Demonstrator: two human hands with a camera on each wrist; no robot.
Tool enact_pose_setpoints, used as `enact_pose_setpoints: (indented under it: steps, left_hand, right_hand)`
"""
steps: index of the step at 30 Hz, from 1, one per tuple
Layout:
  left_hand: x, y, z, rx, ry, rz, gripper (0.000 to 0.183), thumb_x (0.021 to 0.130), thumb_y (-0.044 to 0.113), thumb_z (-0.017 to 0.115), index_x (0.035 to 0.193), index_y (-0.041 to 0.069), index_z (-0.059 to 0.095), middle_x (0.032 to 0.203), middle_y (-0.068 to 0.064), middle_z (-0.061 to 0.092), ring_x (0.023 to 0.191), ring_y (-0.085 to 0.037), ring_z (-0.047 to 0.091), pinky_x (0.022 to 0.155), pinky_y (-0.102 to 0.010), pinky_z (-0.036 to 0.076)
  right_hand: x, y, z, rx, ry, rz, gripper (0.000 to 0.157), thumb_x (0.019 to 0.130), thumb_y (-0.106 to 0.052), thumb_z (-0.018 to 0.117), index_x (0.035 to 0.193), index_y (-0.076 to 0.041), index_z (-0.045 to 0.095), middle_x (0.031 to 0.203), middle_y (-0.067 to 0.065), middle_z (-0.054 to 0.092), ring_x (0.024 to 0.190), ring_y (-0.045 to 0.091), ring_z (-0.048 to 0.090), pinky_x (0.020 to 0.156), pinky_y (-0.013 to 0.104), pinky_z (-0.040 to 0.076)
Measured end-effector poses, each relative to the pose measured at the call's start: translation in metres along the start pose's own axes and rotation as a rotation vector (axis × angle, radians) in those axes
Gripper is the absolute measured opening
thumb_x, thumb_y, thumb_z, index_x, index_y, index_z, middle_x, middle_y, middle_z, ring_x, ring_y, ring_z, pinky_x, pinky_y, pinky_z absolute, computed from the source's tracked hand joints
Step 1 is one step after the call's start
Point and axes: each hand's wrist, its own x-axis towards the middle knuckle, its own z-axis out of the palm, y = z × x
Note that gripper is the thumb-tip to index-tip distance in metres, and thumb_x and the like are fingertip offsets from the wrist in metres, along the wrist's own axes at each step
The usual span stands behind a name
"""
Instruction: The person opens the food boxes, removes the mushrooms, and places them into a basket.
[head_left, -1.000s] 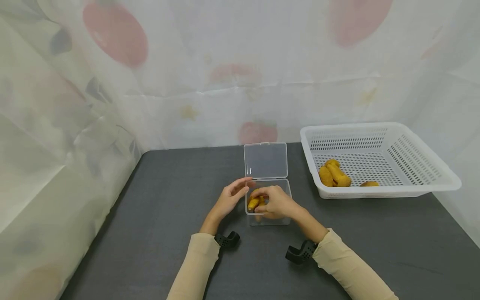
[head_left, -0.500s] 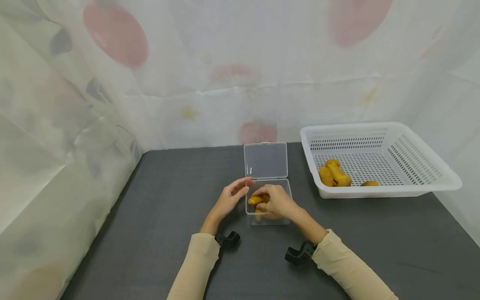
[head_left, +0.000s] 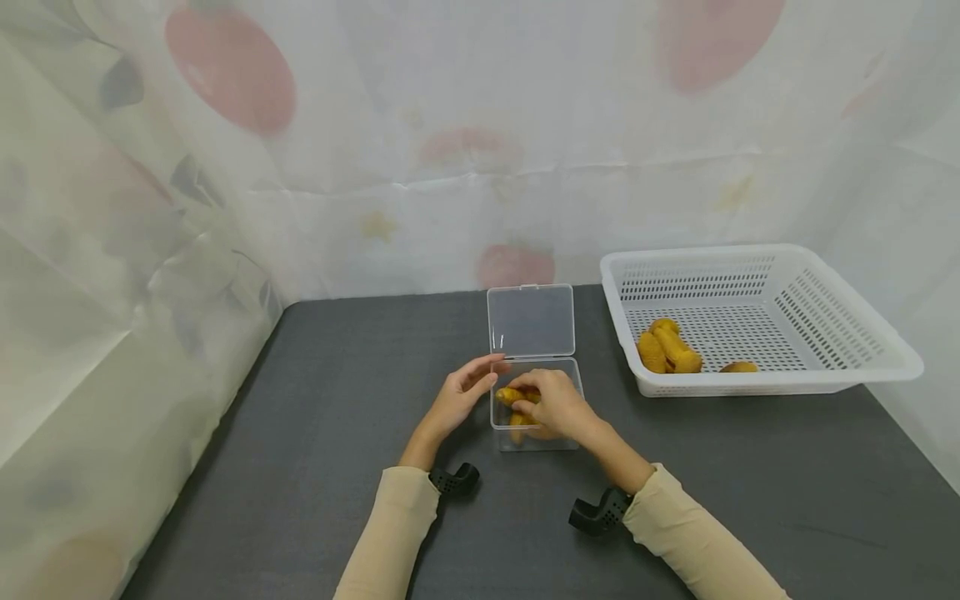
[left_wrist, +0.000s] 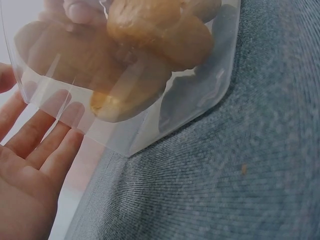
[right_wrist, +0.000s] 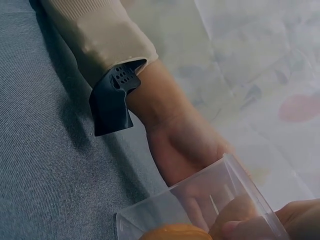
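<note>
Head view: pinching yellow piece with right hand, touching clear box with extended left hand. Held inside box, between hands.

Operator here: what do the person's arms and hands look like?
The left sleeve and right sleeve are long and beige. The left wrist bracket and right wrist bracket are black, bent and perforated. The left hand and right hand are ungloved.
</note>
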Motion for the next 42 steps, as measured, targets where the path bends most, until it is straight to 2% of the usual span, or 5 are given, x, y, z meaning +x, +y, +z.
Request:
enact_pose_setpoints:
  steps: [14, 22, 29, 35, 42]
  left_hand:
    - [0.001, 0.0, -0.002, 0.004, 0.002, 0.013, 0.04, 0.102, 0.02, 0.047, 0.14, 0.008, 0.048, 0.139, -0.02, 0.056, 0.133, -0.033, 0.05, 0.111, -0.041, 0.042]
    - [-0.001, -0.002, -0.001, 0.015, 0.0, 0.01, 0.04, 0.102, 0.019, 0.047, 0.141, 0.009, 0.048, 0.139, -0.02, 0.056, 0.134, -0.034, 0.05, 0.11, -0.044, 0.043]
    - [0.0, -0.001, 0.0, 0.007, 0.009, -0.004, 0.038, 0.102, 0.016, 0.047, 0.14, 0.009, 0.049, 0.138, -0.019, 0.057, 0.133, -0.034, 0.05, 0.109, -0.035, 0.045]
    - [0.0, -0.001, 0.0, 0.014, 0.016, -0.019, 0.038, 0.102, 0.018, 0.048, 0.139, 0.011, 0.05, 0.139, -0.017, 0.057, 0.134, -0.031, 0.05, 0.111, -0.045, 0.042]
    - [0.0, -0.001, 0.0, 0.0, 0.023, -0.037, 0.039, 0.102, 0.014, 0.047, 0.141, 0.008, 0.048, 0.141, -0.018, 0.055, 0.136, -0.032, 0.047, 0.111, -0.047, 0.041]
  right_hand:
    - [-0.002, 0.001, 0.002, 0.064, 0.125, -0.062, 0.023, 0.083, -0.011, 0.074, 0.103, -0.001, 0.073, 0.096, 0.014, 0.074, 0.084, 0.024, 0.07, 0.075, 0.036, 0.059]
    - [-0.006, 0.003, -0.003, 0.182, 0.113, -0.061, 0.025, 0.085, -0.007, 0.072, 0.108, 0.003, 0.071, 0.103, 0.018, 0.073, 0.094, 0.03, 0.071, 0.084, 0.039, 0.058]
    - [-0.007, 0.002, -0.009, 0.21, 0.125, -0.066, 0.026, 0.085, -0.004, 0.07, 0.11, 0.003, 0.07, 0.107, 0.02, 0.072, 0.098, 0.033, 0.07, 0.086, 0.042, 0.058]
    - [-0.008, 0.002, -0.016, 0.213, 0.171, -0.098, 0.027, 0.083, -0.005, 0.073, 0.108, 0.004, 0.07, 0.105, 0.02, 0.073, 0.094, 0.032, 0.071, 0.083, 0.043, 0.058]
    - [-0.009, 0.001, -0.025, 0.244, 0.2, -0.12, 0.027, 0.082, -0.003, 0.073, 0.108, 0.005, 0.07, 0.103, 0.022, 0.073, 0.091, 0.031, 0.072, 0.081, 0.038, 0.059]
